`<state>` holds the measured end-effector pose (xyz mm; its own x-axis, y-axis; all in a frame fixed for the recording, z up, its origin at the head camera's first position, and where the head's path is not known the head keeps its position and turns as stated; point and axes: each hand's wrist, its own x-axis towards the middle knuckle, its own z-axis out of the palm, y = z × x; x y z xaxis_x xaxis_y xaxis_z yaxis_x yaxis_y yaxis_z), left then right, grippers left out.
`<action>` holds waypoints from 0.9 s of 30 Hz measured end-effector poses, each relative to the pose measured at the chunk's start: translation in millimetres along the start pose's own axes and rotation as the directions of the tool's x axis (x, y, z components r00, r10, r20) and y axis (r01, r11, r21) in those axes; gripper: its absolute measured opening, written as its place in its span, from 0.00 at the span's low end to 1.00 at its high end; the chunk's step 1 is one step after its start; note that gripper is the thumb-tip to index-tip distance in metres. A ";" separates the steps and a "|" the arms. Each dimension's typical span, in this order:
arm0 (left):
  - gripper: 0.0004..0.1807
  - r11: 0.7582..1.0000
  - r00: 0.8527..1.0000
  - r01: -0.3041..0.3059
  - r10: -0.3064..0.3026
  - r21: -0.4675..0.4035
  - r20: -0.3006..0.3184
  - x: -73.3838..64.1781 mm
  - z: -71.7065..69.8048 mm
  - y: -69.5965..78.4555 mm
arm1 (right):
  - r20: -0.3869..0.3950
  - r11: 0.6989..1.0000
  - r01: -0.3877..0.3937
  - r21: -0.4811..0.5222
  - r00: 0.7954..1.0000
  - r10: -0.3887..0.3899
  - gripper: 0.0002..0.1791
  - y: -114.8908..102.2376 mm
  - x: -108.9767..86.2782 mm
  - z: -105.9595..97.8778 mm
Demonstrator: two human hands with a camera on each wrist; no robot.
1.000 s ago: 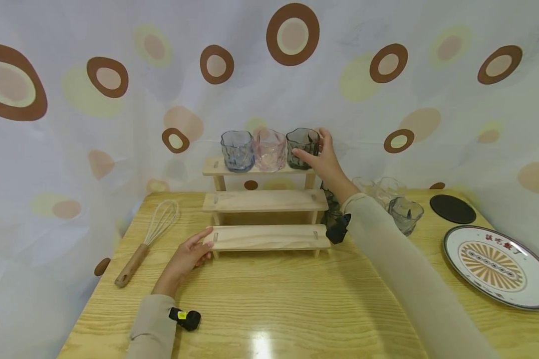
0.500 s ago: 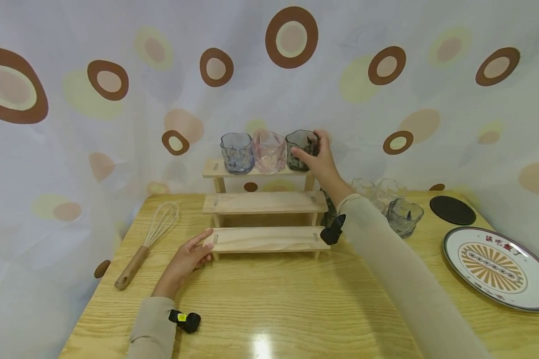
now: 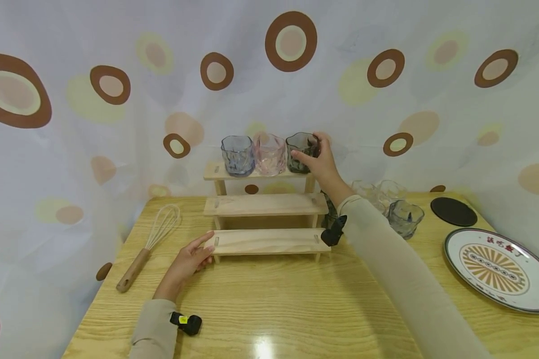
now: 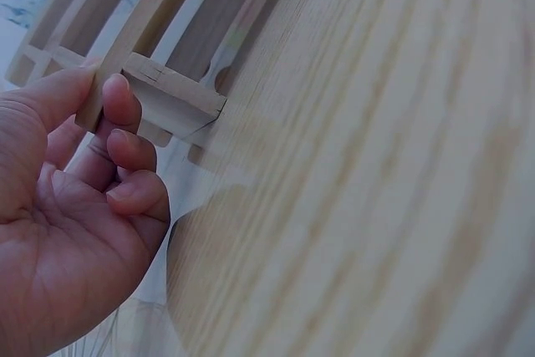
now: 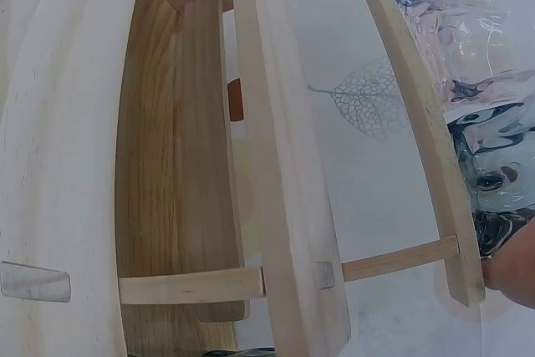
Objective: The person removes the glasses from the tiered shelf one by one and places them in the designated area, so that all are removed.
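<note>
A three-tier wooden shelf rack (image 3: 265, 204) stands on the table. Its top tier carries a blue glass (image 3: 238, 157), a pink glass (image 3: 270, 155) and a dark grey glass (image 3: 300, 153) in a row. My right hand (image 3: 322, 162) grips the grey glass from its right side, thumb in front and fingers behind. At the lowest tier's left end, my left hand (image 3: 189, 257) pinches the board's edge. The left wrist view shows that hand (image 4: 75, 190) with its thumb above the board and fingers curled beneath. Only a bit of the right hand (image 5: 512, 269) shows in its wrist view.
A whisk (image 3: 148, 247) lies on the left of the table. Right of the rack are clear glasses (image 3: 392, 189), a greyish-blue glass (image 3: 405, 219), a black round mat (image 3: 453, 211) and a patterned plate (image 3: 500, 269). Another dark glass (image 3: 330, 209) is partly hidden behind the right forearm.
The right hand keeps its grip on the grey glass, with its forearm shifted slightly left. The left hand stays on the rack. The whole head view has slid slightly downward.
</note>
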<state>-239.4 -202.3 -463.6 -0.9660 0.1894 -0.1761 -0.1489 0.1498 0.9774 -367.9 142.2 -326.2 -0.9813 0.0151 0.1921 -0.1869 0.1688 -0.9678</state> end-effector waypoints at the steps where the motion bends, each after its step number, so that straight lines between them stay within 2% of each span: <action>1: 0.30 1.000 1.000 0.000 0.000 0.002 -0.001 -0.2 0.1 0.0 | -0.003 1.000 -0.004 -0.001 1.000 0.004 0.47 -0.2 -0.3 -0.1; 8: 0.31 1.000 1.000 -0.002 0.002 0.012 0.010 -0.4 -1.3 -0.5 | -0.023 0.999 0.022 0.044 1.000 -0.021 0.43 -0.4 -3.0 0.1; 12: 0.31 1.000 1.000 -0.001 0.001 0.002 0.024 0.1 -2.4 0.0 | -0.044 0.998 0.057 0.027 0.997 -0.056 0.40 0.3 -7.5 -3.2; 19: 0.31 1.000 1.000 -0.008 0.008 -0.006 0.027 1.4 -1.8 -0.7 | -0.080 0.998 0.061 -0.010 0.995 -0.062 0.42 3.4 -15.8 -18.9; 27: 0.30 1.000 1.000 0.008 -0.008 -0.005 0.002 2.8 -1.9 -2.9 | -0.093 0.997 0.058 -0.041 0.994 -0.062 0.46 3.8 -31.0 -42.9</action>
<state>-242.1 -204.0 -466.7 -0.9645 0.1898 -0.1837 -0.1572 0.1462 0.9767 -336.1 184.6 -328.9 -0.9592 0.0963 0.2658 -0.2415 0.2096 -0.9475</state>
